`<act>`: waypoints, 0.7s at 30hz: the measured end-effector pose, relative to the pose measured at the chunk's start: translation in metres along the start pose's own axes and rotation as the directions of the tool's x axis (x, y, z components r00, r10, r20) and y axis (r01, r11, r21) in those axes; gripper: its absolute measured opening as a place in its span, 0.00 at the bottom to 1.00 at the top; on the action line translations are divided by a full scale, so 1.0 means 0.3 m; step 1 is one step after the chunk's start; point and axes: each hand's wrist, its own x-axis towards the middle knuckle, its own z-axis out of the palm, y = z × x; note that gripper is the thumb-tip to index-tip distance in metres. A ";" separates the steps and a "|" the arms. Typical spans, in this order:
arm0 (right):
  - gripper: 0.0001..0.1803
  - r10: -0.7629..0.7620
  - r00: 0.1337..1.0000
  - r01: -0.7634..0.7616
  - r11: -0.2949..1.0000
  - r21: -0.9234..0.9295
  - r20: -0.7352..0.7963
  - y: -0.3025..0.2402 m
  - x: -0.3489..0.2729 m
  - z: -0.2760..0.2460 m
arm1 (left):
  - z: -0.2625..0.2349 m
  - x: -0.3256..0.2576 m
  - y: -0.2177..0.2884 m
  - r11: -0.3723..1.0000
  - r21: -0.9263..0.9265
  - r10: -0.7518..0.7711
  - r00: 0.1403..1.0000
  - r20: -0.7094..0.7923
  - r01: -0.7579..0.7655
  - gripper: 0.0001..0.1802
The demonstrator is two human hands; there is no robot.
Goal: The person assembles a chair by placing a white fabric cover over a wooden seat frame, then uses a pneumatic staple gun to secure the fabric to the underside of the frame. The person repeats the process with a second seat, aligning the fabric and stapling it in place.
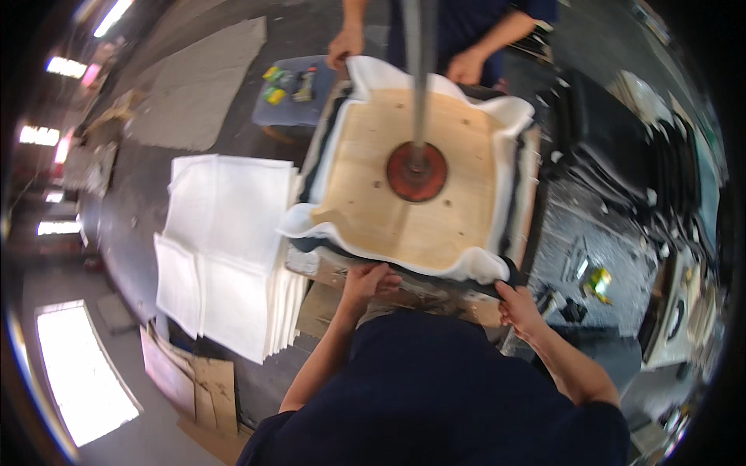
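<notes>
Both hands (pixel 371 281) (pixel 517 304) gripping seat cover (pixel 474 268) edge

Single head-worn fisheye looks steeply down, close over the plywood board (pixel 408 182).

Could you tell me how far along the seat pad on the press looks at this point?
Done: the plywood board lies on white foam, pinned by the red press disc. In hand: left hand and right hand grip the dark cover at the near edge. Left: foam still curls up loose all around.
</notes>
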 end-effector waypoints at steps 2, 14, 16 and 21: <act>0.26 -0.039 0.999 0.039 0.999 0.006 -0.023 0.017 0.027 -0.017 | -0.118 -0.021 -0.013 1.000 -0.011 0.003 1.000 -0.020 -0.003 0.21; 0.30 0.043 0.999 -0.027 0.891 0.453 -0.025 0.197 -0.053 0.270 | -0.622 0.133 0.197 0.917 -0.379 -0.161 0.985 -0.060 0.126 0.16; 0.30 -0.008 0.995 -0.039 0.878 0.477 0.097 0.218 -0.037 0.425 | -0.631 0.150 0.224 0.944 -0.292 -0.167 0.986 -0.017 0.155 0.19; 0.34 -0.008 0.998 -0.025 0.875 0.484 0.066 0.134 0.046 0.772 | -0.635 0.160 0.323 0.966 0.224 -0.147 0.987 0.065 0.129 0.28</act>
